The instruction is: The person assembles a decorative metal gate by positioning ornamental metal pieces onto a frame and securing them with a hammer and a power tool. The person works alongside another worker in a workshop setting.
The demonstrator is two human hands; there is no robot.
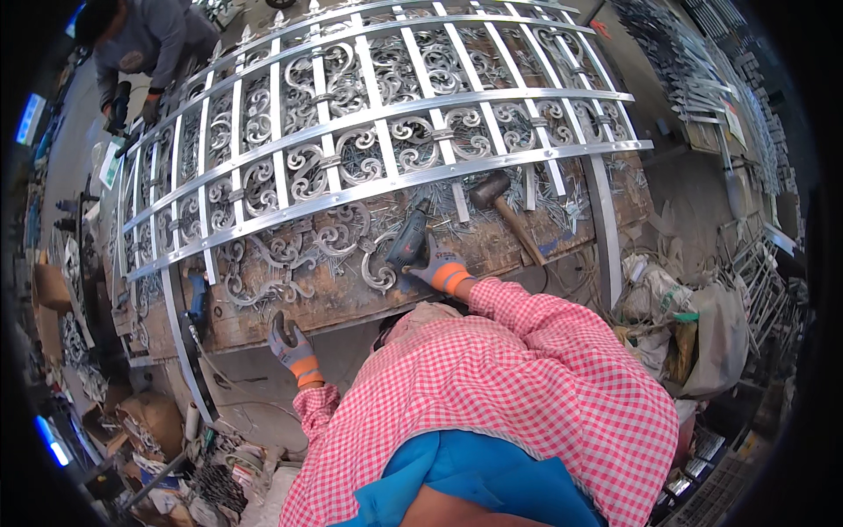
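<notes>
Gripping: the right hand, in a grey glove with an orange cuff, is closing around the handle of a dark power drill and holding it down against the worktop.
Drill: it is sitting on the wooden top near the front edge, nose pointing away from the person, just beside a loose scroll piece and below the lowest rail of the gate.
Left hand: the left hand, in a matching glove, is resting on the front edge of the worktop, fingers curled loosely over the lip, holding nothing that I can make out.
Right arm: it is reaching forward and to the left in a pink checked sleeve, elbow bent, wrist tipped down over the tool.
Left arm: it is dropping low and close to the body, bracing.
Doing it well: judging from the pose, the drill is best kept square to the piece, with steady downward weight, while the free hand is kept clear of the bit.
Hammer: a wooden-handled hammer is lying to the right of the drill, apart from it.
Gate: the silver frame is lying flat across the top, with scrollwork between its bars.
Other person: someone in grey is bending over the far left corner with a tool.
</notes>
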